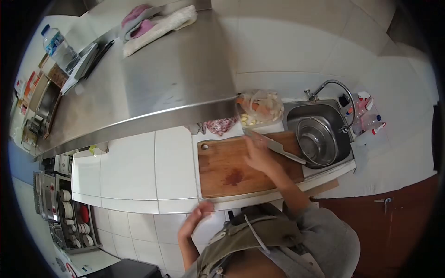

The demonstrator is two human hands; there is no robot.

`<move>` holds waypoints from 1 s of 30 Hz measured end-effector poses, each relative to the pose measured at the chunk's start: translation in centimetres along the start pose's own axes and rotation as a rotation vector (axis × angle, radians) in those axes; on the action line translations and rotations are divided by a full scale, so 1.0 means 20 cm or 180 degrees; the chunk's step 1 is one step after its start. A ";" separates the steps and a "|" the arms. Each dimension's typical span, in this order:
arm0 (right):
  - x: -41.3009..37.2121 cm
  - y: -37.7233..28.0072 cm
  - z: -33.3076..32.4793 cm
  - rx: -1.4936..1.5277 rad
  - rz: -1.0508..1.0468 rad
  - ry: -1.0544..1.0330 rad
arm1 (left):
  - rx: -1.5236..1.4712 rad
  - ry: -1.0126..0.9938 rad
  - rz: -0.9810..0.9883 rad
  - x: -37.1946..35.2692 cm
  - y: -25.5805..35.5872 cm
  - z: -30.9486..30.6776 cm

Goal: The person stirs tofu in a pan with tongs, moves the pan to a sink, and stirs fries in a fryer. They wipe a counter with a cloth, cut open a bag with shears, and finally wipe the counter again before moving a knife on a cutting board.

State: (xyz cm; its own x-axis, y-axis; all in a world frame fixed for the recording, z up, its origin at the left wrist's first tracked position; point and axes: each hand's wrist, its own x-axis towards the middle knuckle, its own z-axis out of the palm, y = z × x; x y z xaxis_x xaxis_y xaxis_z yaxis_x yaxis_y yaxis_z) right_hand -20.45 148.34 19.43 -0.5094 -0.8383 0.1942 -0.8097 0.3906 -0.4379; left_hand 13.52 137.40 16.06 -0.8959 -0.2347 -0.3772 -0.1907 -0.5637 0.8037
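Observation:
A wooden cutting board (218, 162) lies on the white counter, with a wet reddish stain (233, 177) on it. Over the board reaches my right hand (258, 154), blurred, its fingers stretched toward the far edge and apparently holding nothing. Just beside it a knife (280, 149) rests on the board, its pale handle toward the sink; part of the blade is hard to make out by my fingers. My left hand (199, 217) hovers off the counter's front edge, near the board's lower left corner, fingers loosely apart and slightly blurred.
Behind the board sit a plastic bag of orange-brown items (262, 105), pale peeled cloves (250, 120) and a bag of reddish pieces (221, 125). A metal bowl (317, 141) stands in the sink (342, 121) under a curved faucet (345, 85). A steel shelf (153, 78) overhangs the counter.

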 end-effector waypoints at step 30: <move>0.33 1.02 -0.16 0.3833 0.2348 -0.0471 | 0.1575 0.2457 0.2507 1.61 0.73 0.18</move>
State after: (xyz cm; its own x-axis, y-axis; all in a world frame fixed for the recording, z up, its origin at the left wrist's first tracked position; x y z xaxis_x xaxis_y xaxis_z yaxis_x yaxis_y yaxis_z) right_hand -41.30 152.11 14.60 -0.6038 -0.6487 -0.4633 0.4017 0.2545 -0.8797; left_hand -19.58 124.42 17.34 -0.3924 -0.8837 0.2554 0.0155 0.2712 0.9624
